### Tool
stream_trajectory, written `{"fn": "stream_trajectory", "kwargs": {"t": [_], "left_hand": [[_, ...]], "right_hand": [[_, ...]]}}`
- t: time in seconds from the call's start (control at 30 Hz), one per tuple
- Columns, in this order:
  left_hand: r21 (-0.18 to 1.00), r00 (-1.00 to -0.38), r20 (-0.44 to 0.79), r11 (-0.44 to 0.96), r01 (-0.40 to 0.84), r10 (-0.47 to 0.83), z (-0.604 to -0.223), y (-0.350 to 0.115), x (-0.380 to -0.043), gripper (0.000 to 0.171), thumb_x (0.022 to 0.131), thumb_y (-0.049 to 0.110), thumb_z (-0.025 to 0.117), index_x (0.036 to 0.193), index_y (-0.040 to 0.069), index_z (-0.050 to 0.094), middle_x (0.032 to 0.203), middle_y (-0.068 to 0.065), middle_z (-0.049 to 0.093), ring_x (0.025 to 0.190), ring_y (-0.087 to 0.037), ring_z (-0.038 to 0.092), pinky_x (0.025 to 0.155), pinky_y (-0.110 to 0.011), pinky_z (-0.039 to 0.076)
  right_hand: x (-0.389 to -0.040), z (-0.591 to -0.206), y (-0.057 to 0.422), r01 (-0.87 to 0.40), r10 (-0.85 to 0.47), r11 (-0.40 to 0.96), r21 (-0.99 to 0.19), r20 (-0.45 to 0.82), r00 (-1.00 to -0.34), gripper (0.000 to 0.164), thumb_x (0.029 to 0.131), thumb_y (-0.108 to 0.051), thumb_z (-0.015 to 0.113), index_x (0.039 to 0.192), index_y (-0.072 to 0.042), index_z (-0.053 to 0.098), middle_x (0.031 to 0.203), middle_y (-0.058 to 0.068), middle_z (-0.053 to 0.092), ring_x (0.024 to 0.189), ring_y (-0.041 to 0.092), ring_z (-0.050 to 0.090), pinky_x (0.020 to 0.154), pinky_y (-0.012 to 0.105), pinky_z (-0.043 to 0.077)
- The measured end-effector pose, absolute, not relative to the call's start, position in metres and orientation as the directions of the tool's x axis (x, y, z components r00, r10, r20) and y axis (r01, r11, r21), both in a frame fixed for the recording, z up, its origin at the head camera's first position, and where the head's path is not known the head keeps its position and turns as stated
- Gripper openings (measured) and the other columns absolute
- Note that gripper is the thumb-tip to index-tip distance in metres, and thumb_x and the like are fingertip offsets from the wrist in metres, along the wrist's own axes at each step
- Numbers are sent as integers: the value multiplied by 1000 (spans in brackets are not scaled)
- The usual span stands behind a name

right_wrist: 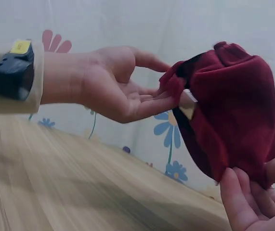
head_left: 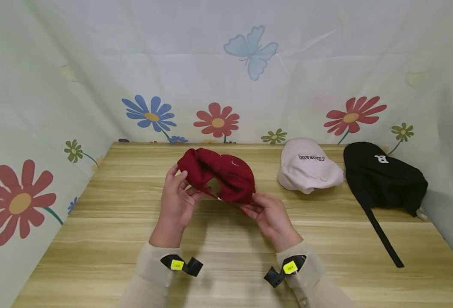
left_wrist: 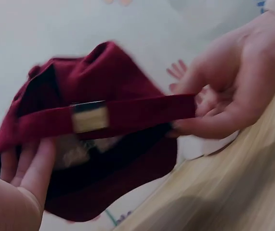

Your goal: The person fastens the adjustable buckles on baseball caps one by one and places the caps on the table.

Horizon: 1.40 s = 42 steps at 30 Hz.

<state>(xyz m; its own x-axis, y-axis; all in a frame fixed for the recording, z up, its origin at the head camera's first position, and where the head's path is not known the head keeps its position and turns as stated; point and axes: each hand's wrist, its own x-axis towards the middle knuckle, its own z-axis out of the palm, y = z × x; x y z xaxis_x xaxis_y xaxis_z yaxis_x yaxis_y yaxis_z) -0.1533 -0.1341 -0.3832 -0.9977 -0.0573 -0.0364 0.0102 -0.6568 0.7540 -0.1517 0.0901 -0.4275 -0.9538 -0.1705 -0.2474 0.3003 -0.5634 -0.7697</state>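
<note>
A dark red baseball cap (head_left: pixel 234 173) is held up above the table with its back opening facing the person. My left hand (head_left: pixel 176 201) grips its left side, thumb outside and the other fingers reaching in under the strap at the opening. At the right side my right hand (head_left: pixel 270 214) pinches the cap's edge by the end of the back strap (left_wrist: pixel 142 113). A metal buckle (left_wrist: pixel 90 117) sits midway along that strap. Below the strap, the dark inside and the brim (left_wrist: pixel 127 178) show in the left wrist view.
A pale pink cap (head_left: pixel 307 167) lettered COLORADO lies on the wooden table (head_left: pixel 114 239) to the right. Beside it is a black cap (head_left: pixel 388 184) with a white R, its long strap (head_left: pixel 384 239) stretching toward the person. A flower-printed curtain (head_left: pixel 184 64) hangs behind.
</note>
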Motion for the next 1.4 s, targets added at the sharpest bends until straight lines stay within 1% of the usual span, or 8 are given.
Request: {"fn": "stream_trajectory", "kwargs": {"t": [0.13,0.23,0.4,0.63,0.87,1.03,1.27,1.4], "left_hand": [[754,-990,-73,-656,26,-122,-385,-150,-162,9,102,21,48,108,18,54,94,1,64,77,-16,65,73,-30,58],[762,-986,-78,-646,37,-148,-386,-160,-167,11,100,16,52,94,14,62,90,0,66,80,-14,63,74,-27,57],[778,-990,-83,-628,8,-116,-387,-169,-169,19,99,12,54,85,12,67,86,0,70,76,-13,63,72,-26,57],[840,-993,-120,-535,-96,-11,-395,-177,-171,24,101,15,52,88,14,72,80,3,73,69,-10,65,66,-24,56],[872,-991,-125,-470,-135,54,-400,-183,-173,23,101,17,51,96,13,73,88,1,75,76,-11,70,72,-26,59],[868,-981,-134,-461,-185,141,-404,-189,-176,30,103,13,44,93,12,72,84,0,74,74,-11,69,71,-25,58],[846,-953,-129,-470,-251,276,-410,-198,-180,36,105,10,36,93,9,70,84,-3,74,75,-14,70,71,-26,59],[874,-938,-151,-402,-274,311,-412,-203,-183,34,105,10,37,96,11,70,85,-2,74,75,-13,71,71,-27,60]], "right_hand": [[-154,-429,96,315,-194,-511,-800,-250,-949,25,97,2,46,87,-10,65,76,1,72,68,13,70,72,31,60],[-157,-429,101,312,-207,-461,-830,-242,-948,20,97,1,49,90,-10,64,79,0,72,69,14,70,72,31,60],[-166,-425,111,253,-203,-429,-867,-181,-962,21,96,4,51,89,-11,65,84,1,70,73,15,69,74,32,60],[-178,-413,118,196,-158,-423,-884,-141,-977,25,94,7,52,88,-12,68,85,0,70,73,13,69,75,30,59],[-192,-400,121,148,-153,-348,-926,-100,-983,20,92,5,57,91,-11,69,88,-2,68,76,11,68,77,26,58],[-202,-393,123,111,-178,-297,-948,-59,-982,21,92,4,58,94,-13,70,93,-2,67,79,10,68,79,26,58],[-214,-386,123,74,-237,-310,-948,2,-971,28,93,7,55,92,-15,72,93,-2,69,81,10,67,79,25,58],[-221,-384,122,62,-270,-305,-950,24,-963,30,93,8,54,93,-15,73,94,-1,69,82,11,68,80,26,58]]}}
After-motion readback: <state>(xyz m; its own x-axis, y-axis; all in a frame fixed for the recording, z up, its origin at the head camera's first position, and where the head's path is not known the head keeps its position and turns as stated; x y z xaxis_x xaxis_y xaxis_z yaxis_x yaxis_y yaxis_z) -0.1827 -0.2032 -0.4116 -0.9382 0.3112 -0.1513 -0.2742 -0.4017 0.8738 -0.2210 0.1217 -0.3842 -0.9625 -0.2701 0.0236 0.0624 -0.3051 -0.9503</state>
